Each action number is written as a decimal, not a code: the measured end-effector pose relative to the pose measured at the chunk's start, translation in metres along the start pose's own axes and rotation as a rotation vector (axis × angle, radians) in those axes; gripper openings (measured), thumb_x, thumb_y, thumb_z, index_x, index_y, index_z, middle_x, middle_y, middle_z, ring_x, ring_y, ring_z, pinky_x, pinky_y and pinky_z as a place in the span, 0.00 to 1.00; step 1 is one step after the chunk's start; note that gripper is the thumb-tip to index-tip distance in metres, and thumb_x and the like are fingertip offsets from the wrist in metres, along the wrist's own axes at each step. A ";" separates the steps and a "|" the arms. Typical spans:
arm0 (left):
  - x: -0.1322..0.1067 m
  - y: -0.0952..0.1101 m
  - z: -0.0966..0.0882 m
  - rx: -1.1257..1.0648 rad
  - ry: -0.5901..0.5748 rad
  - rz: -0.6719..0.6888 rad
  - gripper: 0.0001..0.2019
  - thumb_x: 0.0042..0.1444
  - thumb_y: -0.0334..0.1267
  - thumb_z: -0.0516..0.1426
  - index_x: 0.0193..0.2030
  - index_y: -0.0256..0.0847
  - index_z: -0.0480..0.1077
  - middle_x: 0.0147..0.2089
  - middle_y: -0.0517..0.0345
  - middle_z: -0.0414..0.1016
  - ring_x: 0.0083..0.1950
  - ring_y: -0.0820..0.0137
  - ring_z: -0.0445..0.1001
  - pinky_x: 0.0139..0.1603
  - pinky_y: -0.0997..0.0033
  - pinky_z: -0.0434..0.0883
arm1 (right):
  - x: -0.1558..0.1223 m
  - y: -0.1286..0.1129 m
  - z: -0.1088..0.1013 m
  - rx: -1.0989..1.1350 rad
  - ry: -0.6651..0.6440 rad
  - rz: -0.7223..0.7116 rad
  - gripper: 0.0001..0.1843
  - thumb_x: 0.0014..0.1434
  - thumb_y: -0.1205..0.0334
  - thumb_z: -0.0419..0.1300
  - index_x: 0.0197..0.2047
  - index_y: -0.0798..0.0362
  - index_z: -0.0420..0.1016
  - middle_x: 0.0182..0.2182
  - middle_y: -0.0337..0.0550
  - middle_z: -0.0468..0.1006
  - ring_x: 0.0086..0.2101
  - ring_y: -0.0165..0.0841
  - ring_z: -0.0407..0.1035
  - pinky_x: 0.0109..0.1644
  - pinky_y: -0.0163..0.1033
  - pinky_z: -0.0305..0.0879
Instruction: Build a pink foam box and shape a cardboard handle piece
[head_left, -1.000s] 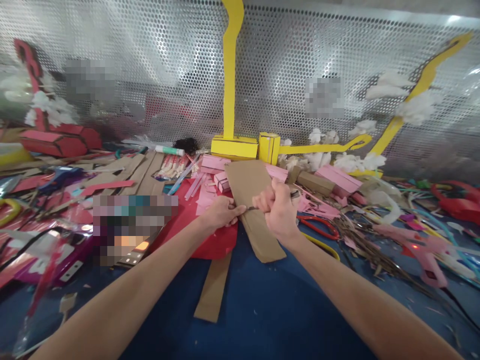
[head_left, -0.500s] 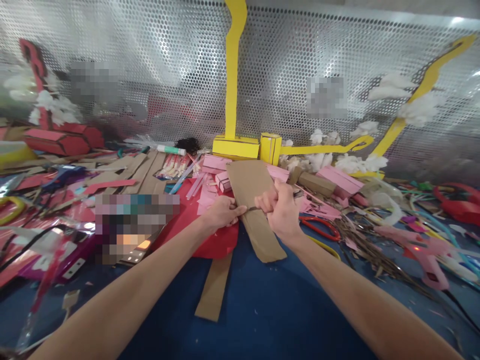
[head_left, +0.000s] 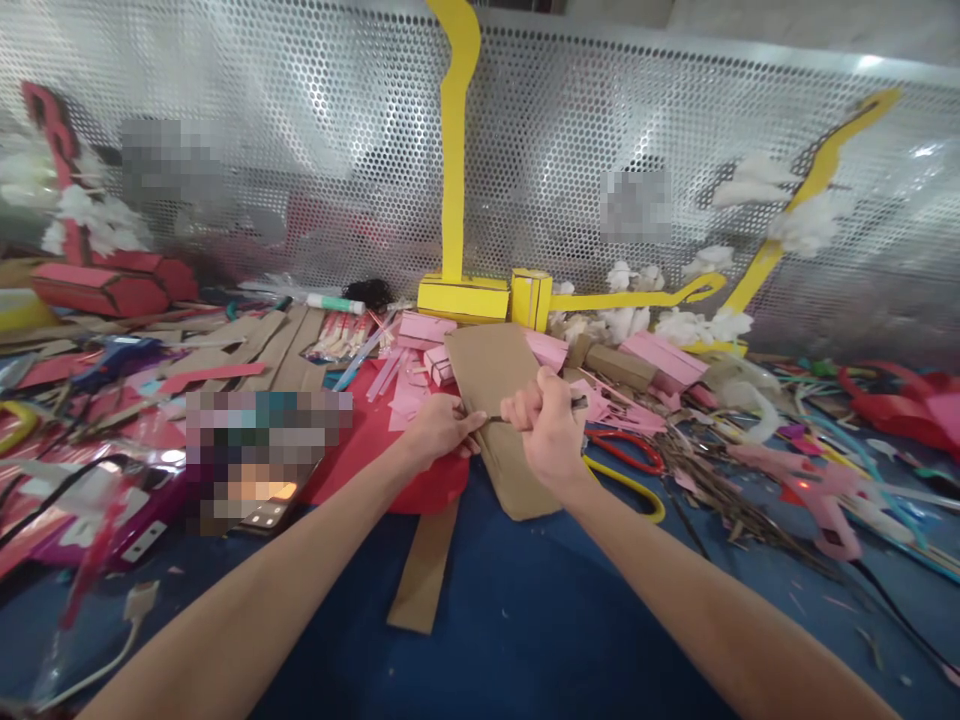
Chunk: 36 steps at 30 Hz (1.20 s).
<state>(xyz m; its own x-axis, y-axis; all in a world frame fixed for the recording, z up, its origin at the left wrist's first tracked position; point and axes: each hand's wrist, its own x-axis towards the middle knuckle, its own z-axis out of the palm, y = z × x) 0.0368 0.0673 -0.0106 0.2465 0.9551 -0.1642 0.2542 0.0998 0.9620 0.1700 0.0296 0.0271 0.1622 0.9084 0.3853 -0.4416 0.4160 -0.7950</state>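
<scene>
A brown cardboard piece [head_left: 491,365] with a rounded lower end leans over the pink boxes and red sheet in the middle of the head view. My left hand [head_left: 444,430] pinches its left edge between thumb and fingers. My right hand [head_left: 546,430] is a fist over the cardboard's right side, wrapped around a thin dark tool [head_left: 578,402] that looks like a craft knife. Its narrow dark part lies across the cardboard towards my left thumb; most of the handle is hidden by the fist. Below my left hand lie a red sheet [head_left: 360,450] and a cardboard strip [head_left: 422,575].
Red-handled scissors [head_left: 637,455] and a yellow loop handle [head_left: 634,490] lie right of the cardboard. Farther right is a pink glue gun [head_left: 814,490] with its cord. Yellow box shapes [head_left: 463,297] stand against the perforated metal panel [head_left: 555,130]. Cardboard strips [head_left: 289,345] and scraps crowd the left.
The whole view has shifted slightly, so the background sits farther left. The cardboard's lower end looks shorter and more tilted; both hands keep their grips.
</scene>
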 end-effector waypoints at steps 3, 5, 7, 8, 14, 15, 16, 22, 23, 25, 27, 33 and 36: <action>0.002 -0.001 -0.001 -0.044 0.027 -0.015 0.11 0.62 0.38 0.63 0.32 0.37 0.67 0.22 0.58 0.77 0.22 0.72 0.78 0.25 0.77 0.73 | -0.004 -0.006 0.004 -0.002 0.014 -0.034 0.32 0.63 0.50 0.61 0.17 0.50 0.46 0.11 0.25 0.48 0.14 0.22 0.41 0.22 0.36 0.47; 0.003 -0.001 -0.003 -0.067 0.039 -0.014 0.11 0.62 0.38 0.63 0.32 0.37 0.67 0.22 0.58 0.77 0.23 0.72 0.78 0.26 0.76 0.75 | -0.005 -0.010 0.006 0.002 0.026 -0.070 0.32 0.63 0.51 0.61 0.17 0.50 0.46 0.11 0.26 0.48 0.14 0.22 0.40 0.22 0.36 0.47; 0.003 -0.002 -0.005 -0.076 0.035 -0.007 0.11 0.62 0.39 0.63 0.32 0.37 0.67 0.23 0.58 0.78 0.22 0.73 0.78 0.25 0.76 0.75 | -0.005 -0.015 0.004 -0.008 0.034 -0.089 0.33 0.64 0.49 0.60 0.17 0.50 0.46 0.11 0.26 0.47 0.15 0.23 0.39 0.22 0.37 0.48; 0.003 -0.003 -0.005 -0.075 0.028 -0.001 0.11 0.62 0.39 0.63 0.33 0.37 0.67 0.22 0.58 0.77 0.21 0.73 0.77 0.24 0.76 0.74 | -0.005 -0.018 0.003 -0.023 0.032 -0.091 0.34 0.65 0.47 0.59 0.16 0.50 0.45 0.11 0.27 0.46 0.15 0.23 0.39 0.23 0.37 0.49; 0.001 -0.004 -0.004 -0.079 0.030 0.088 0.08 0.63 0.38 0.61 0.36 0.38 0.67 0.16 0.68 0.68 0.13 0.79 0.64 0.14 0.82 0.58 | -0.005 -0.037 -0.024 -0.278 -0.065 -0.133 0.35 0.69 0.35 0.46 0.18 0.48 0.63 0.18 0.37 0.61 0.22 0.32 0.62 0.27 0.39 0.61; 0.000 -0.004 -0.003 -0.093 0.041 0.105 0.08 0.63 0.38 0.60 0.37 0.39 0.66 0.17 0.70 0.67 0.13 0.80 0.62 0.13 0.82 0.56 | -0.008 -0.040 -0.031 -0.369 -0.075 -0.136 0.35 0.68 0.32 0.43 0.23 0.48 0.70 0.23 0.40 0.68 0.27 0.35 0.66 0.30 0.40 0.64; -0.001 -0.003 -0.002 -0.108 0.053 0.120 0.07 0.64 0.39 0.60 0.39 0.40 0.66 0.18 0.71 0.66 0.13 0.80 0.62 0.13 0.83 0.56 | -0.013 -0.044 -0.039 -0.479 -0.082 -0.139 0.35 0.68 0.31 0.41 0.30 0.47 0.75 0.29 0.43 0.73 0.32 0.36 0.69 0.34 0.41 0.66; -0.008 0.006 0.003 -0.151 0.115 0.193 0.09 0.63 0.41 0.59 0.38 0.41 0.64 0.25 0.66 0.70 0.19 0.79 0.66 0.17 0.82 0.59 | -0.060 -0.079 -0.078 -1.053 -0.179 -0.051 0.24 0.72 0.42 0.45 0.48 0.47 0.76 0.28 0.39 0.71 0.27 0.35 0.64 0.31 0.39 0.60; -0.008 0.006 0.004 -0.156 0.121 0.206 0.09 0.63 0.42 0.59 0.38 0.41 0.64 0.27 0.65 0.72 0.20 0.79 0.67 0.18 0.81 0.60 | -0.068 -0.086 -0.083 -1.106 -0.174 -0.004 0.20 0.71 0.44 0.49 0.48 0.47 0.76 0.25 0.38 0.71 0.25 0.34 0.63 0.28 0.39 0.59; -0.008 0.004 0.006 -0.167 0.118 0.228 0.10 0.62 0.43 0.59 0.40 0.41 0.65 0.30 0.62 0.75 0.23 0.77 0.70 0.21 0.80 0.64 | -0.081 -0.096 -0.091 -1.144 -0.137 0.035 0.16 0.68 0.46 0.55 0.47 0.47 0.76 0.24 0.38 0.72 0.24 0.34 0.66 0.28 0.38 0.61; -0.008 0.002 0.008 -0.178 0.105 0.244 0.11 0.60 0.44 0.60 0.43 0.42 0.66 0.34 0.59 0.78 0.27 0.74 0.74 0.25 0.77 0.69 | -0.092 -0.103 -0.101 -1.104 -0.086 0.060 0.15 0.66 0.47 0.59 0.43 0.48 0.78 0.25 0.41 0.76 0.26 0.36 0.72 0.32 0.40 0.67; -0.011 0.004 0.014 -0.306 0.065 0.358 0.16 0.59 0.44 0.62 0.50 0.41 0.68 0.51 0.50 0.80 0.49 0.64 0.80 0.51 0.64 0.77 | -0.118 -0.105 -0.133 -0.654 0.096 0.311 0.17 0.60 0.45 0.65 0.45 0.48 0.82 0.38 0.52 0.85 0.37 0.45 0.80 0.41 0.48 0.76; -0.018 0.015 0.014 -0.300 0.118 0.452 0.17 0.61 0.44 0.60 0.54 0.42 0.67 0.55 0.49 0.79 0.55 0.64 0.78 0.55 0.63 0.76 | -0.130 -0.107 -0.143 -0.389 0.207 0.439 0.19 0.56 0.45 0.68 0.45 0.48 0.83 0.47 0.58 0.84 0.46 0.51 0.79 0.49 0.54 0.76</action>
<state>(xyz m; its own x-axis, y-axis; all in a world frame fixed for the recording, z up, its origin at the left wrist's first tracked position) 0.0494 0.0474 0.0038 0.1580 0.9444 0.2885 -0.1343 -0.2689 0.9538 0.3226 -0.1266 -0.0052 0.2233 0.9711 -0.0846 -0.1581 -0.0495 -0.9862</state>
